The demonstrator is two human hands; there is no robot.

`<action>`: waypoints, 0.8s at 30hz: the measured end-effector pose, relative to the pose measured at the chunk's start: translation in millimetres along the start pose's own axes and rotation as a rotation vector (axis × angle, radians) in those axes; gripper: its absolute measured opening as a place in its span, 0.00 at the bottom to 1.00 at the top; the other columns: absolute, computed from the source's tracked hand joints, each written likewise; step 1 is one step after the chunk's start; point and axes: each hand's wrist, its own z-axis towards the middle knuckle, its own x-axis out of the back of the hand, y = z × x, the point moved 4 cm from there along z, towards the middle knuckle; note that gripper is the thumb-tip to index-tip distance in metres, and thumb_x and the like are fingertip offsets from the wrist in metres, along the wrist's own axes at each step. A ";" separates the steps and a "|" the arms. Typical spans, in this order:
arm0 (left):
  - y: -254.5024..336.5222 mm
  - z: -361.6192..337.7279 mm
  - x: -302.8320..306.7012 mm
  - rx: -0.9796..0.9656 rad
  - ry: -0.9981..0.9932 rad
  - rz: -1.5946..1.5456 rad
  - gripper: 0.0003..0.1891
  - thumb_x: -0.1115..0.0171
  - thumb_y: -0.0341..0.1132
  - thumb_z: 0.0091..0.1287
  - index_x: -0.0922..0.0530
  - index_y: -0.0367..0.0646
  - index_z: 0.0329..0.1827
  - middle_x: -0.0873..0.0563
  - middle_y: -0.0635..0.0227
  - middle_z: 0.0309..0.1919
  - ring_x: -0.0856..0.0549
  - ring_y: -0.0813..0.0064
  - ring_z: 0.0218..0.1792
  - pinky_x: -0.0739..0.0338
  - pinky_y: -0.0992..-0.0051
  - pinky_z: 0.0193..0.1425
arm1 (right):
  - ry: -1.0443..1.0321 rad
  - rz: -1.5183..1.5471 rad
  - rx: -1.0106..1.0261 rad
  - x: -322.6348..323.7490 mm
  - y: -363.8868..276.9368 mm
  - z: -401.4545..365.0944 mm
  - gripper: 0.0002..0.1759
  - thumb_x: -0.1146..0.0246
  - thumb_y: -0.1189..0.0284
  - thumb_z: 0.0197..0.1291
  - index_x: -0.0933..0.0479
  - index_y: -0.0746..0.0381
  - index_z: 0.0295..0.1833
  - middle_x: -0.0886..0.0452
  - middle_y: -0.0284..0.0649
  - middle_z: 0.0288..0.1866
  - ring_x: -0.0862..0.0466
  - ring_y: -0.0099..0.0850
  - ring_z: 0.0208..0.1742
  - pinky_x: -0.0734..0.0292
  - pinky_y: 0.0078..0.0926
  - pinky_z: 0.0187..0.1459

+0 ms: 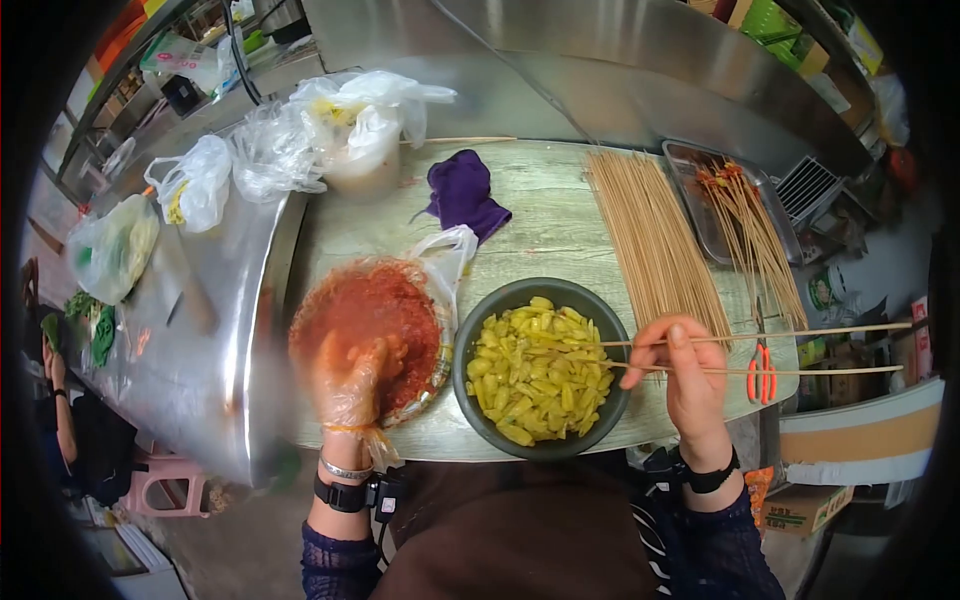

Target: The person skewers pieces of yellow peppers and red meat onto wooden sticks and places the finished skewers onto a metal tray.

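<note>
My left hand [352, 378], in a thin clear plastic glove, rests in a bag-lined bowl of red minced paste [365, 305], fingers curled into the paste. My right hand [685, 375] pinches two bamboo skewers [800, 350] that lie level, their points over a dark bowl of yellow chopped pieces [540, 365]. That dark bowl sits at the near table edge between my hands.
A loose pile of bare skewers [650, 235] lies on the wooden table [550, 200]. A metal tray [700, 215] with loaded skewers stands at the right, orange scissors [762, 372] beside it. A purple cloth [463, 195] and several plastic bags [300, 135] lie at the back left.
</note>
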 end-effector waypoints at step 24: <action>-8.8 -0.4 11.7 -0.175 0.112 0.152 0.04 0.38 0.27 0.64 0.21 0.35 0.38 0.18 0.71 0.34 0.20 0.81 0.35 0.24 0.81 0.41 | -0.135 0.040 -0.094 -48.9 15.2 27.9 0.19 0.52 0.65 0.73 0.25 0.70 0.38 0.24 0.38 0.32 0.20 0.23 0.27 0.25 0.16 0.30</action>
